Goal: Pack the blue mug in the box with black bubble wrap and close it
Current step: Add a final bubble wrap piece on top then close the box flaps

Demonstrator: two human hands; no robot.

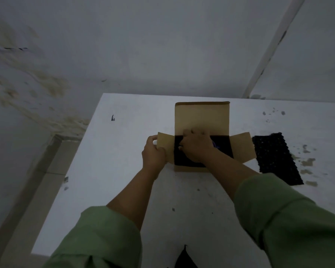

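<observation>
1. From the head view, an open brown cardboard box [201, 117] sat on a white, stained tabletop [124, 151], its long lid flap standing up at the far side and its two short side flaps folded outward.
2. The inside of the box looked almost wholly black, lined with a dark sheet of black bubble wrap [184, 161] that filled the near part of the opening.
3. The blue mug [215, 145] showed only as a small bluish-purple sliver just right of the right wrist, down inside the box among the black wrap; its shape and handle could not be made out in the dim light.
4. The right hand [196, 147] reached across into the box, fingers curled downward over the contents and pressed against the wrap; whether it was pinching anything, I could not tell.
5. The left hand [153, 151] gripped the left side flap [165, 146], thumb on top and fingers closed round its outer edge.
6. A second strip of black bubble wrap [275, 157] lay flat on the table just beside the box's right flap.
7. Both forearms were bare, with loose green sleeves [290, 219] pushed back towards the elbows.
</observation>
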